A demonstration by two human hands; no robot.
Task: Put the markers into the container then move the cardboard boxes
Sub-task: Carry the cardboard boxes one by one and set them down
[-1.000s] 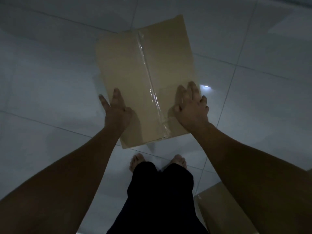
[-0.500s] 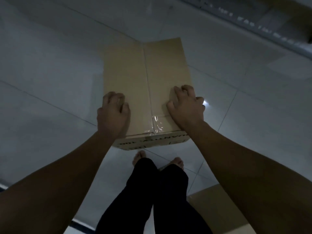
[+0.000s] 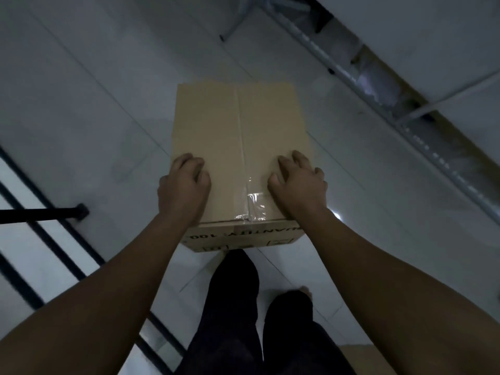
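A taped brown cardboard box is in front of me over the white tiled floor, its printed near side facing me. My left hand is clamped on the box's near left edge with fingers curled on top. My right hand grips the near right part the same way. The box's near edge hides my left foot; whether it rests on the floor I cannot tell. No markers or container are in view.
A grey metal shelf rack runs diagonally across the upper right. Black frame bars with a black foot stand at the left. The corner of another cardboard box shows at the bottom right, beside my dark-trousered legs.
The box has turned so its near printed side shows more. My fingers went from flat to curled on it. The view has shifted toward the rack and the black frame.
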